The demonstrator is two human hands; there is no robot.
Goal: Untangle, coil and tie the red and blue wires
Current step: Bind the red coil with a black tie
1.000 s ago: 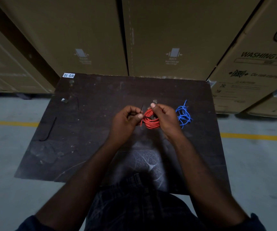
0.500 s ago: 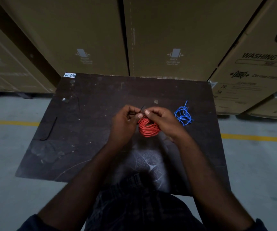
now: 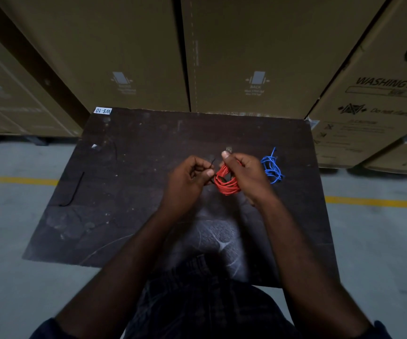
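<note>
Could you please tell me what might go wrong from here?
The right hand grips the red wire coil on one side only, so its free loops could spring apart before the thin black tie pinched by the left hand is secured. The blue wire bundle lies close beside that hand and might get snagged.

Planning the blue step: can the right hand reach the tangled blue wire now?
Probably, path-wise: the tangled blue wire lies right beside the right hand, nothing between. But that hand grips the coiled red wire.
</note>
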